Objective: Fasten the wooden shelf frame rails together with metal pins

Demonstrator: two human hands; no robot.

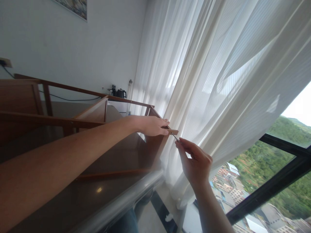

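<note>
A brown wooden frame (90, 122) with long rails and upright panels stretches from the left to the middle of the head view. At its right corner, my left hand (153, 125) grips the end of a wooden rail (173, 132), fingers over the top and thumb along the near side. My right hand (195, 160) is closed in a pinch on a thin metal rod (175, 137), whose far tip meets the rail end. Whether the rod is a hex key or a long screw cannot be made out. My left forearm covers part of the frame's near rail.
White sheer curtains (194, 81) hang just beyond the frame's right end. A dark-framed window (279, 144) lies at the right. A black kettle (120, 93) stands at the back by the wall. Clear plastic wrap (126, 194) covers the near edge below the frame.
</note>
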